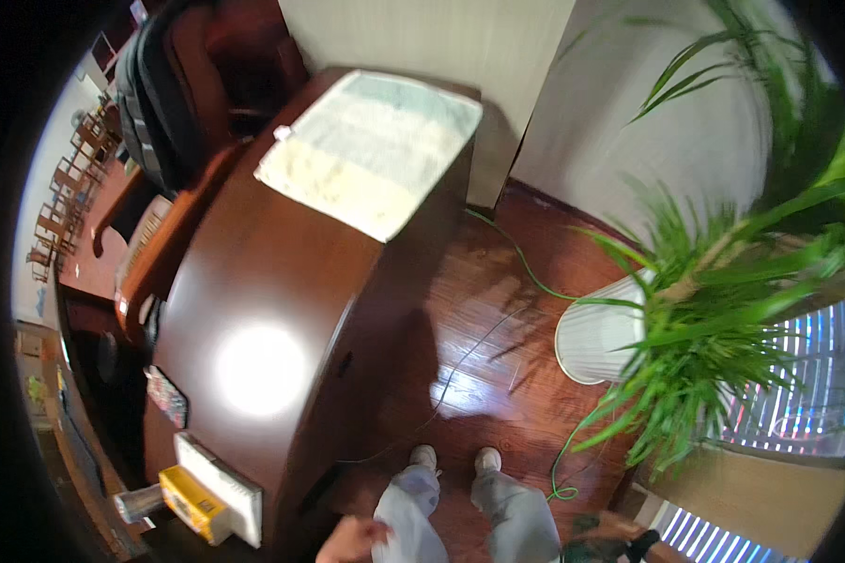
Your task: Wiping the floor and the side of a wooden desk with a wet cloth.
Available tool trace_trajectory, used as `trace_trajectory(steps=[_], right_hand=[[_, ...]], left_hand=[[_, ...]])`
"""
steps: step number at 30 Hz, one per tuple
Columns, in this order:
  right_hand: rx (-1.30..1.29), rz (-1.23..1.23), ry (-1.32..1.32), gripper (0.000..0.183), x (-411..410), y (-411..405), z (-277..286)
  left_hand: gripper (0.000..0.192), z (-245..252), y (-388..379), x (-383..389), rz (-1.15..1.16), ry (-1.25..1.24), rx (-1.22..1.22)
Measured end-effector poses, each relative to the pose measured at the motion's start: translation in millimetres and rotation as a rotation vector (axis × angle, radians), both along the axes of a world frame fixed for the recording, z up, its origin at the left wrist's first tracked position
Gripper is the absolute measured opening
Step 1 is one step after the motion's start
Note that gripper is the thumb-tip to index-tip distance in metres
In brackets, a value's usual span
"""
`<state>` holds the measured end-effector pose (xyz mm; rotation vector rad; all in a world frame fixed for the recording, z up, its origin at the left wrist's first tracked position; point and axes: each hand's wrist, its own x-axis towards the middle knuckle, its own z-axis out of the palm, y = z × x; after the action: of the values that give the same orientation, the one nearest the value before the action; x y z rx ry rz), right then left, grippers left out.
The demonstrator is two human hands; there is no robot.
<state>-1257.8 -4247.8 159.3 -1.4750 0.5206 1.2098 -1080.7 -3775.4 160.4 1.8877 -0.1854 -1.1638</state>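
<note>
A cloth with pale green, white and yellow bands (377,151) lies flat at the far end of a glossy dark wood desk (260,267), a small tag at its left edge. At the bottom edge, my left hand (354,540) hangs beside my trouser leg, blurred, its fingers partly hidden; no object shows in it. My right hand (602,531) is low at the right, behind a black band on the wrist. It is blurred against something dark green, and whether it holds anything cannot be told.
A white ribbed pot (598,334) with a leafy plant (711,302) stands at right. A green cable (528,267) and a thin dark cord (458,366) cross the wood floor. A yellow box (193,503) and a white box (218,485) sit at the desk's near end. A backpack (144,112) rests on a chair.
</note>
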Motion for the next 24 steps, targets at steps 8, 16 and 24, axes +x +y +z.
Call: trace_trajectory(steps=[8, 16, 24], right_hand=[[-0.294, -0.236, -0.531, 0.043, 111.9, -27.9, -299.3], [-0.310, -0.083, -0.857, 0.049, 137.1, 4.1, -487.9], [-0.093, -0.191, -0.970, 0.044, 118.8, 11.4, -419.2]], left_hand=[[0.027, -272.8, -73.7, 146.9, 0.214, -0.050, -0.157], [0.019, -397.4, -137.6, 216.3, -0.031, -0.355, -0.247], [0.021, -321.1, -165.5, 189.2, -0.419, -0.358, -0.199]])
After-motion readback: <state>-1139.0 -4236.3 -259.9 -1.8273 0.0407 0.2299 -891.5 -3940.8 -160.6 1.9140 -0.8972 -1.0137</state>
